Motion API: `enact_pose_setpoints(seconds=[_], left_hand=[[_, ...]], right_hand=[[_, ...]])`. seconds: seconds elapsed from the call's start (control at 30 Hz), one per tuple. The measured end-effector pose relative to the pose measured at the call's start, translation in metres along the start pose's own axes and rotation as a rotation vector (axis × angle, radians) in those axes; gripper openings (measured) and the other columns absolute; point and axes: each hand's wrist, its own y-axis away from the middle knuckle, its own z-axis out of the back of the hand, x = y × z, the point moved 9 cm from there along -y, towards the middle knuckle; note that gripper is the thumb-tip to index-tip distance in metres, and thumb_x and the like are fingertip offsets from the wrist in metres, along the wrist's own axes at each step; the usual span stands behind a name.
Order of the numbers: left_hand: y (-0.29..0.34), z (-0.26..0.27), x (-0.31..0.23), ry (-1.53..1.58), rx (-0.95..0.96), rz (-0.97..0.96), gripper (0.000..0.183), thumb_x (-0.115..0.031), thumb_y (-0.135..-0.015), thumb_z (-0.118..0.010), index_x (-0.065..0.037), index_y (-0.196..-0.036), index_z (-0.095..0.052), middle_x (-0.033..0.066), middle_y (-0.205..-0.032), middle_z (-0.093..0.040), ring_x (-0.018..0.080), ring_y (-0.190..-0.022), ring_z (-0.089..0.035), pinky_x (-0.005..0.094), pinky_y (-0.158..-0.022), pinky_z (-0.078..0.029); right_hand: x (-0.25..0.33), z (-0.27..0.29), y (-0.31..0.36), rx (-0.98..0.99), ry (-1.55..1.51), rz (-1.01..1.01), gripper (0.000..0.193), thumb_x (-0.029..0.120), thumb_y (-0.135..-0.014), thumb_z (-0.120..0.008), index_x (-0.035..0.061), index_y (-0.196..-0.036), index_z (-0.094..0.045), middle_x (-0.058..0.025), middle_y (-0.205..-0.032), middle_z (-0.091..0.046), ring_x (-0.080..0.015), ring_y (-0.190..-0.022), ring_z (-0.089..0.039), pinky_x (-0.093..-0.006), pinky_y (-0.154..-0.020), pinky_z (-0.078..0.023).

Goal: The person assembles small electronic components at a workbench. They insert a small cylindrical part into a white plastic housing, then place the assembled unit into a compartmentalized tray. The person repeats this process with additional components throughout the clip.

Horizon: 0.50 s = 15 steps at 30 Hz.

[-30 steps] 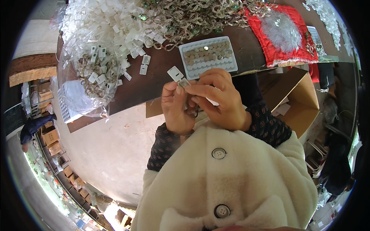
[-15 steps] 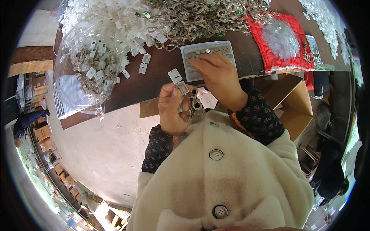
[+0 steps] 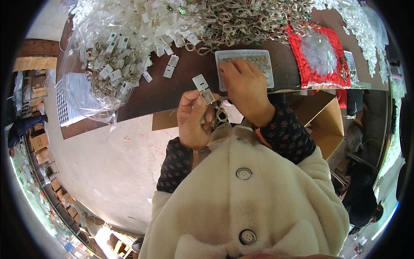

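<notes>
I see the left hand (image 3: 192,125) pinching the case (image 3: 207,96); right hand (image 3: 249,88) curled over the tray (image 3: 268,81), grip hidden. A slack pinch could drop the case; a knuckle bump could scatter discs (image 3: 260,59).

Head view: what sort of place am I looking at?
Probably a small workshop: a brown table bears a heap of white plastic cases, a pile of coiled strands and a tray of small round discs, with an open cardboard box below.
</notes>
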Motion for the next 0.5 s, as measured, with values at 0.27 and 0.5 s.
enact_pose_setpoints(seconds=[0.27, 0.5], left_hand=[[-0.0033, 0.0030, -0.0049, 0.023, 0.015, -0.001, 0.014, -0.016, -0.097, -0.063, -0.011, -0.109, -0.057, 0.0129, -0.102, -0.071, 0.0073, -0.061, -0.053, 0.0174, -0.045, -0.037], [-0.0061, 0.0028, -0.0055, -0.023, 0.037, -0.034, 0.016, -0.023, -0.098, -0.064, -0.012, -0.109, -0.059, 0.0123, -0.102, -0.071, 0.0065, -0.058, -0.051, 0.0168, -0.041, -0.036]], right_hand=[[-0.0009, -0.0043, -0.0013, 0.054, 0.041, 0.007, 0.025, 0.003, -0.080, -0.067, 0.0092, -0.104, -0.065, -0.0077, -0.089, -0.060, -0.0315, -0.083, -0.062, -0.0420, -0.070, -0.051], [0.0013, 0.0030, -0.0041, 0.003, 0.031, 0.061, 0.023, 0.004, -0.074, -0.063, 0.0067, -0.097, -0.062, -0.0078, -0.088, -0.057, -0.0287, -0.083, -0.060, -0.0395, -0.072, -0.049]])
